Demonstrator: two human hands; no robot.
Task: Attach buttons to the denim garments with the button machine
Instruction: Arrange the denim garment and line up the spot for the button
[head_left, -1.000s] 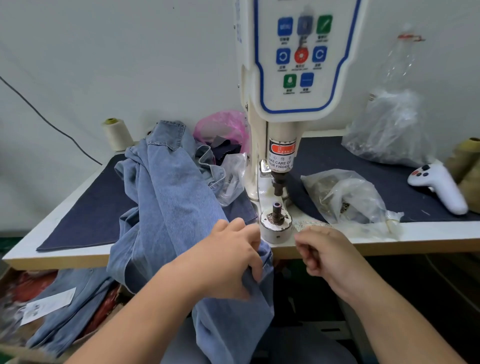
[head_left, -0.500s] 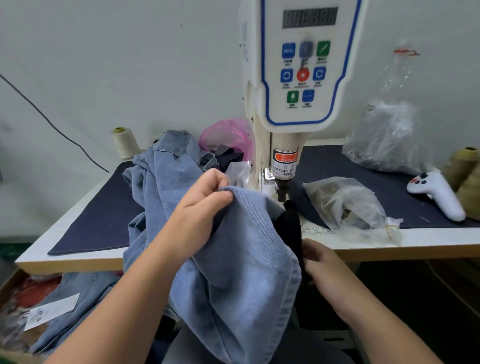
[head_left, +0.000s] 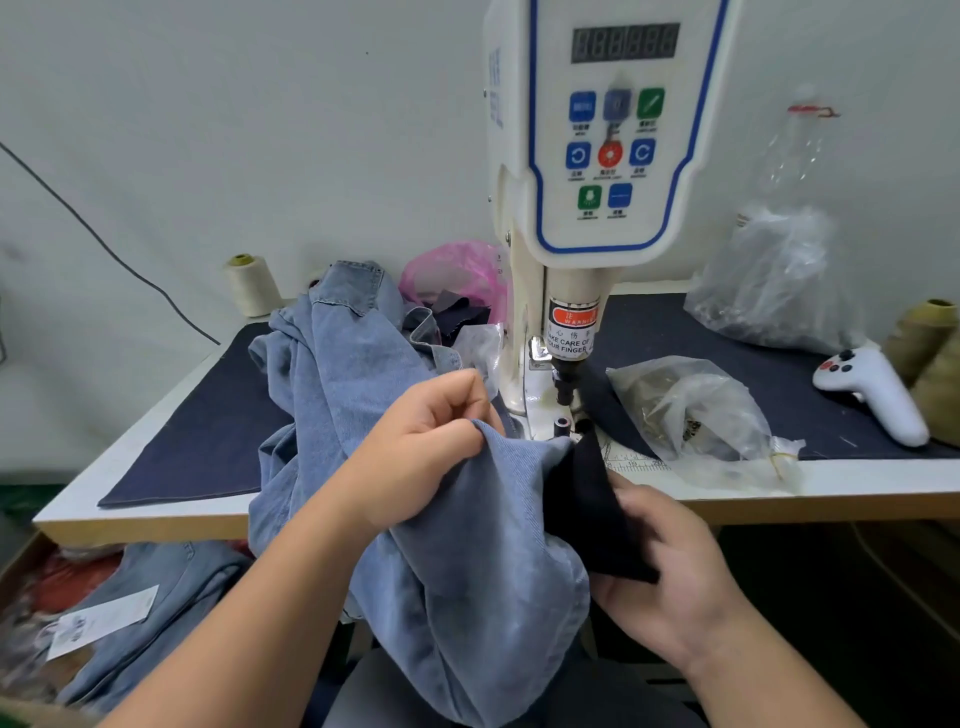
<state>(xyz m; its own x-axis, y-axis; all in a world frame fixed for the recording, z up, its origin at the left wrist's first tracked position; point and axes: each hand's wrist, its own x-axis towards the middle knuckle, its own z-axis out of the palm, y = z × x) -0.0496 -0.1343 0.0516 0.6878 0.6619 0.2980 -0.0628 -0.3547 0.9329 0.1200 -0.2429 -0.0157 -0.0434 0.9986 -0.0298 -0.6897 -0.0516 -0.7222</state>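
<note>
Denim (head_left: 483, 545), low at the table edge 1 second ago, is now lifted toward the machine (head_left: 597, 156). Left hand (head_left: 421, 452) pinches its fold; right hand (head_left: 670, 566) grips the dark piece (head_left: 587, 499) alongside. Positioning comes next, probably.

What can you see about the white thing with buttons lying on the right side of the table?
The white controller looks like smooth hard plastic, shaped like a game handle. Its rounded head, towards the machine, carries a few small dark and red buttons; its thick grip points to the near right. It lies on its side on the dark cloth covering the table, beside tan thread cones. No hand touches it.
</note>
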